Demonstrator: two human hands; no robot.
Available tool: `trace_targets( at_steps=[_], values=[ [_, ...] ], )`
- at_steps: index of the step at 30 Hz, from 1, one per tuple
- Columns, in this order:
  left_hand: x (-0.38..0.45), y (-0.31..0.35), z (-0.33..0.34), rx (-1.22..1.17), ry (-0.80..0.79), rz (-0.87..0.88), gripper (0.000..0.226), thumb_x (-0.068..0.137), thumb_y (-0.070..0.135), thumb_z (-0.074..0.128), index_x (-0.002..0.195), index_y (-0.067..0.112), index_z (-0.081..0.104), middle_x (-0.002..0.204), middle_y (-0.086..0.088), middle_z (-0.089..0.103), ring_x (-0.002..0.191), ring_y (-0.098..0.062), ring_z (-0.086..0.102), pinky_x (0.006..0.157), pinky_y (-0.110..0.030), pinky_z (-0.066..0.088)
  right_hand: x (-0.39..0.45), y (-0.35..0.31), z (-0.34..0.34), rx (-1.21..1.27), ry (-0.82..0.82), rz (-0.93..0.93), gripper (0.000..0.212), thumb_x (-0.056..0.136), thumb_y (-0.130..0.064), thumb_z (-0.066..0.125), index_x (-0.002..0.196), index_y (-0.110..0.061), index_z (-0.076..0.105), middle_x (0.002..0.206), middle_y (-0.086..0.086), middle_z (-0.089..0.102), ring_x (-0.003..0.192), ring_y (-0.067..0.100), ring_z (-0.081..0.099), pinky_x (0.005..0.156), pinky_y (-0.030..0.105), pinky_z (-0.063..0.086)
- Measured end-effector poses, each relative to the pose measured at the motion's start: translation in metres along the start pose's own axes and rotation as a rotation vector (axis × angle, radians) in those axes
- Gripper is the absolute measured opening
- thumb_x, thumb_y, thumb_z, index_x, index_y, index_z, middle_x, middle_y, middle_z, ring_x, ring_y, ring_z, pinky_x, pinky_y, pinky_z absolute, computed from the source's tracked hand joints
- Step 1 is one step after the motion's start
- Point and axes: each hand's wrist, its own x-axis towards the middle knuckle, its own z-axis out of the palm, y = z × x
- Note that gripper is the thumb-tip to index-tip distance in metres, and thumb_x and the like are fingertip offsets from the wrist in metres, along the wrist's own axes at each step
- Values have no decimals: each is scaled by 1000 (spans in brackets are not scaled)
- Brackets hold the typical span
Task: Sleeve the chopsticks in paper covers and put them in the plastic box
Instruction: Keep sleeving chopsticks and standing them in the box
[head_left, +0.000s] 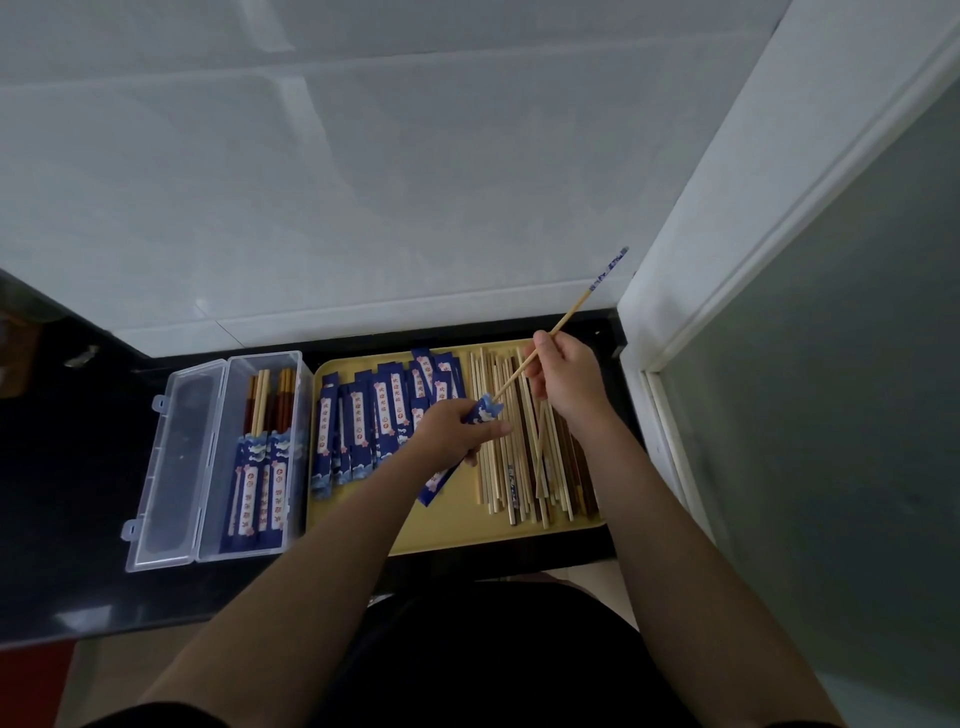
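My left hand (457, 428) grips a blue paper cover (485, 409) above the yellow tray (452, 535). My right hand (563, 376) pinches a light wooden chopstick (571, 309) with a blue patterned top; its lower tip sits in the cover's open mouth. Loose bare chopsticks (524, 457) lie in a pile on the tray's right half. Several empty blue covers (374, 415) are spread over its left half. The clear plastic box (249, 457) stands open to the left of the tray, with sleeved chopsticks (262, 483) inside.
The tray and box rest on a black counter (62, 493) against a white tiled wall (363, 208). A white door frame (727, 234) rises close on the right. The box's lid (171, 467) lies flat, hinged open to the left.
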Motion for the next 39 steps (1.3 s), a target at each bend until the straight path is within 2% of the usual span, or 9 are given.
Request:
trace_targets(
  at_steps=[7, 10, 16, 20, 23, 26, 29, 33, 39],
  values=[
    [-2, 20, 7, -22, 61, 70, 24, 98, 36, 57, 85, 16, 54, 63, -2, 54, 46, -9, 47, 48, -23, 45, -11, 6, 2, -183, -472, 251, 34, 104, -45, 46, 117, -20, 65, 108, 5, 66, 99, 20, 65, 83, 35, 53],
    [-4, 20, 6, -138, 8, 30, 29, 103, 35, 49, 84, 14, 51, 61, -2, 49, 45, -11, 43, 45, -24, 41, -4, 7, -2, -106, -227, 234, 37, 103, -46, 48, 118, -15, 61, 111, 10, 67, 93, 21, 68, 83, 37, 58],
    [-8, 15, 10, -209, -135, -68, 24, 101, 20, 33, 86, 9, 48, 61, -5, 46, 49, -16, 37, 45, -26, 33, 9, 18, -16, 212, 407, 133, 55, 101, -14, 55, 150, -18, 31, 98, 13, 68, 65, 13, 65, 52, 16, 50],
    [-6, 16, 13, -227, -131, -101, 22, 100, 18, 32, 88, 7, 47, 60, -6, 44, 47, -16, 36, 45, -26, 32, 5, 27, -12, 1, 204, 104, 27, 103, -21, 53, 129, -12, 58, 97, 8, 70, 66, 9, 64, 55, 17, 50],
    [-4, 10, 16, -268, -108, -127, 23, 101, 19, 31, 89, 8, 47, 58, -6, 44, 46, -16, 35, 46, -26, 31, 0, 26, -2, -26, 41, 111, 34, 108, -28, 42, 138, -20, 53, 105, 5, 68, 69, 12, 66, 56, 21, 51],
    [0, 0, 15, -315, -12, -167, 23, 103, 22, 33, 94, 6, 48, 62, -7, 47, 49, -18, 40, 50, -30, 37, -3, 32, 8, -54, 23, 186, 39, 108, -28, 38, 147, -26, 38, 105, 4, 65, 72, 17, 67, 57, 24, 51],
    [3, -11, 14, -322, 76, -228, 20, 104, 21, 38, 106, 7, 52, 75, -11, 60, 55, -22, 57, 57, -34, 50, -9, 51, 23, -444, -47, 238, 18, 105, -24, 46, 115, -17, 59, 97, 2, 63, 77, 14, 64, 66, 26, 52],
    [3, -24, 14, -419, 104, -327, 21, 103, 15, 49, 116, 0, 52, 88, -16, 71, 66, -27, 69, 56, -32, 57, -19, 79, 43, -779, -79, 211, 20, 101, -16, 51, 81, -17, 57, 85, 2, 63, 71, 14, 59, 67, 28, 50],
    [9, -38, 18, -260, 81, -450, 16, 99, 21, 57, 88, 9, 54, 92, -14, 55, 84, -24, 54, 72, -36, 47, -27, 95, 54, -884, -9, 120, 6, 100, -15, 55, 94, -17, 57, 83, -3, 56, 70, 10, 50, 59, 23, 37]
  ],
)
